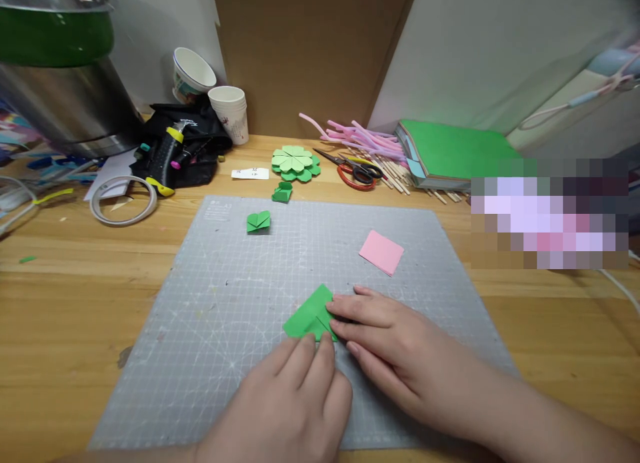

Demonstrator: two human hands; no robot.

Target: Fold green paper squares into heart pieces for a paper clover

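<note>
A piece of green folded paper lies on the grey cutting mat, with a diagonal upper-left edge and a small slit or flap near its lower right. My left hand has its fingers bent together, their tips pressing the paper's lower edge; its thumb is hidden. From the right, my right hand reaches with stretched, slightly spread fingers, and its fingertips touch the paper's right side. Farther back on the mat are a small green folded heart shape and a pink paper square.
Behind the mat are another green folded piece, green paper flowers, scissors, pink pipe cleaners and a green-covered book. Tape, a hot glue gun and paper cups stand left. A blurred patch covers the right.
</note>
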